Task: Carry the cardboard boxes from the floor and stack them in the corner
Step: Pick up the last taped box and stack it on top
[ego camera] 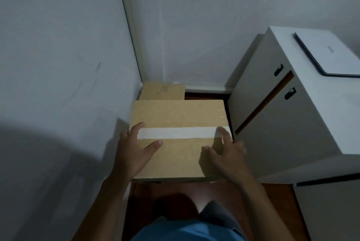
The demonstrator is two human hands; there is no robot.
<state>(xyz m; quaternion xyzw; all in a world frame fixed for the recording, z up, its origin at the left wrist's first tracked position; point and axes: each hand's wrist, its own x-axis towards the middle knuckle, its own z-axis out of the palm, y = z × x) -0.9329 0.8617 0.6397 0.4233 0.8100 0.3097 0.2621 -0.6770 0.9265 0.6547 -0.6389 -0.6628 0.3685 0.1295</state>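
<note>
Steadying the taped cardboard box [175, 116], left hand [134, 147] and right hand [224, 151] lie spread on top, likely squaring it into the corner [143, 81].

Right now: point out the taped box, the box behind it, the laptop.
taped box [175, 116]: head view, bare cardboard above the tape.
box behind it [161, 91]: head view, top face, by the scribble.
laptop [331, 53]: head view, middle of closed lid.

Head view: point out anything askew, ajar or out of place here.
The white cabinet has a wedge-shaped brown gap between its two handled fronts, so one front looks ajar. The taped box appears offset from the smaller box in the corner, not squarely over it. Nothing looks spilled or torn.
</note>
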